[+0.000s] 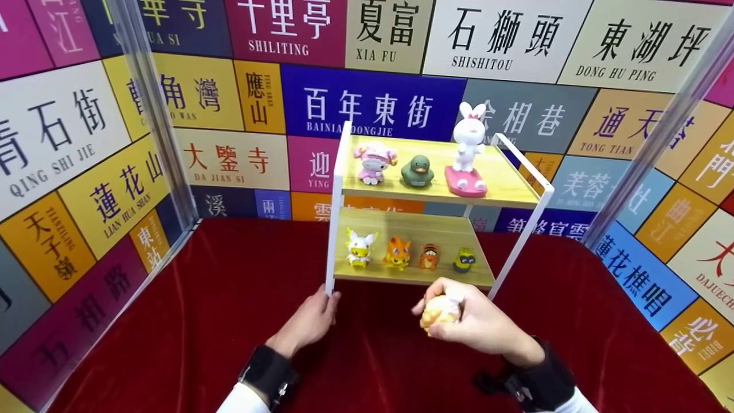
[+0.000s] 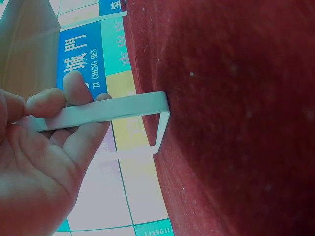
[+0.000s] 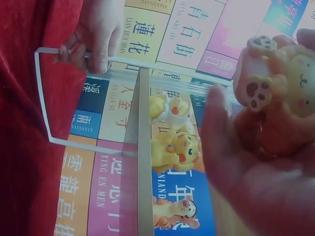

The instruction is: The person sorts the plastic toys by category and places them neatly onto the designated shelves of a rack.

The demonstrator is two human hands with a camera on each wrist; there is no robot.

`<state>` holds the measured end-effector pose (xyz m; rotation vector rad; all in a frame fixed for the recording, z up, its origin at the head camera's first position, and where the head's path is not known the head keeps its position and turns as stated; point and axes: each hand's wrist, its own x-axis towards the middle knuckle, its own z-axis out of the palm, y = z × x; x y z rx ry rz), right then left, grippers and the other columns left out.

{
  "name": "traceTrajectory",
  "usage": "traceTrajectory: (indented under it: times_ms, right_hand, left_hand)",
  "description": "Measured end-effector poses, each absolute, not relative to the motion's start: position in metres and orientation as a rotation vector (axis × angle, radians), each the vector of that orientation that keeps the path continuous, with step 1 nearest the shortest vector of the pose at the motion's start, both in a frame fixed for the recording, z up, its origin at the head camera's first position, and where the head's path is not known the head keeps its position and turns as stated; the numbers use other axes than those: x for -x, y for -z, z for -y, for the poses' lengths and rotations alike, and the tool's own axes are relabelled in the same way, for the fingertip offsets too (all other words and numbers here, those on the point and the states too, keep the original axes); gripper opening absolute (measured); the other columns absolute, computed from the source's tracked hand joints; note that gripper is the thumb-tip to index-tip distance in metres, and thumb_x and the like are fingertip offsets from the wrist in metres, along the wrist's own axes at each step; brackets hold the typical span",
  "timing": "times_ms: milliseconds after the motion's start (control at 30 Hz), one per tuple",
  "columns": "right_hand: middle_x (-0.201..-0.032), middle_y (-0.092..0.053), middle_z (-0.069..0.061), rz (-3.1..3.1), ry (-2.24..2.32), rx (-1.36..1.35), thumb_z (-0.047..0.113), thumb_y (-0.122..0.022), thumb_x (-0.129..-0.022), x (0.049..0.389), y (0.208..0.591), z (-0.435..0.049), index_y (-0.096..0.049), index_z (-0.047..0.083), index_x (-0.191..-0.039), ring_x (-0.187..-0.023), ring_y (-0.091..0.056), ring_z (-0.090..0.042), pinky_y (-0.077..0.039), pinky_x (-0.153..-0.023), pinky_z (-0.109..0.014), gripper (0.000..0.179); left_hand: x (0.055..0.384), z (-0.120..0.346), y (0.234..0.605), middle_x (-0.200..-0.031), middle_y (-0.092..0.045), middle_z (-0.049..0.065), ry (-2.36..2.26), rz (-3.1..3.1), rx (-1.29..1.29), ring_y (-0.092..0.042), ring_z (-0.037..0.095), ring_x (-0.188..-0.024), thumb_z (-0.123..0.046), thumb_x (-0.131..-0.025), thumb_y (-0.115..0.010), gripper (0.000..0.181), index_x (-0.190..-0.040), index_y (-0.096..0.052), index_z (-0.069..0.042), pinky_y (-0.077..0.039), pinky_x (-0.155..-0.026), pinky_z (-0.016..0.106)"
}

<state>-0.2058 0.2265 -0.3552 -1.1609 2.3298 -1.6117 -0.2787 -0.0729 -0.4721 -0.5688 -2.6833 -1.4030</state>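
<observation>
My left hand grips the lower end of a white metal leg of a two-tier shelf; the left wrist view shows the thumb and fingers on either side of it. In front of the lower tier, my right hand holds a small orange-and-cream animal figurine in the air, apart from the shelf. Its paw-printed feet and pale smiling face show in the right wrist view. On the lower wooden board stand a white-and-yellow figure, an orange-and-yellow figure, a tiger and a goggled yellow-green figure.
A pink-and-white figure, a dark green duck and a tall white rabbit on a pink base stand on the upper board. Dark red cloth lies under the shelf. Panels with coloured place-name signs enclose the back and sides.
</observation>
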Motion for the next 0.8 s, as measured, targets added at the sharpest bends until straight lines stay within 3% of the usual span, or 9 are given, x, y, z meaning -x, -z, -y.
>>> traceTrajectory:
  times_ms: [133,233,367,600,800]
  right_hand:
    - [-0.106,-0.071,-0.015,-2.256,1.677,1.158,-0.009,-0.07,-0.084,0.2061,0.3558,-0.2261,-0.056,-0.005,-0.109,-0.092,-0.071,-0.012,-0.058,-0.073,-0.022,0.029]
    - [-0.1,-0.07,-0.01,-2.255,1.697,1.151,-0.008,-0.07,-0.087,0.2056,0.3563,-0.2263,-0.053,-0.006,-0.115,-0.082,-0.069,-0.008,-0.057,-0.065,-0.022,0.033]
    - [-0.094,-0.067,-0.003,-2.299,1.67,1.101,-0.004,-0.07,-0.089,0.2045,0.3558,-0.2264,-0.047,-0.005,-0.112,-0.076,-0.064,-0.004,-0.055,-0.062,-0.02,0.031]
    - [-0.108,-0.058,-0.021,-2.25,1.63,1.092,-0.013,-0.063,-0.086,0.2032,0.3562,-0.2265,-0.033,-0.003,-0.118,-0.09,-0.063,-0.007,-0.055,-0.073,-0.02,0.045]
    - [-0.111,-0.052,-0.021,-2.233,1.6,1.212,-0.006,-0.059,-0.096,0.2022,0.3495,-0.2325,-0.025,-0.006,-0.127,-0.095,-0.062,-0.008,-0.056,-0.075,-0.021,0.046]
  left_hand:
    - [0.2788,0.0724,0.4727,-0.067,-0.055,-0.001,1.398,2.682,0.566,-0.052,0.01,-0.059,-0.025,-0.109,-0.042,0.022,-0.107,-0.051,-0.005,-0.045,-0.058,0.027]
    - [0.2791,0.0725,0.4733,-0.067,-0.055,-0.001,1.394,2.677,0.57,-0.052,0.01,-0.058,-0.025,-0.109,-0.042,0.022,-0.106,-0.051,-0.005,-0.045,-0.058,0.028]
    - [0.2794,0.073,0.4739,-0.067,-0.055,0.0,1.398,2.671,0.581,-0.052,0.011,-0.059,-0.026,-0.109,-0.042,0.024,-0.107,-0.051,-0.005,-0.044,-0.057,0.028]
    - [0.2796,0.0736,0.473,-0.067,-0.054,-0.001,1.397,2.669,0.578,-0.052,0.01,-0.059,-0.026,-0.109,-0.042,0.024,-0.109,-0.051,-0.004,-0.043,-0.056,0.027]
    - [0.279,0.0728,0.4746,-0.066,-0.054,-0.001,1.392,2.668,0.57,-0.052,0.01,-0.058,-0.025,-0.109,-0.042,0.022,-0.106,-0.051,-0.006,-0.044,-0.056,0.027]
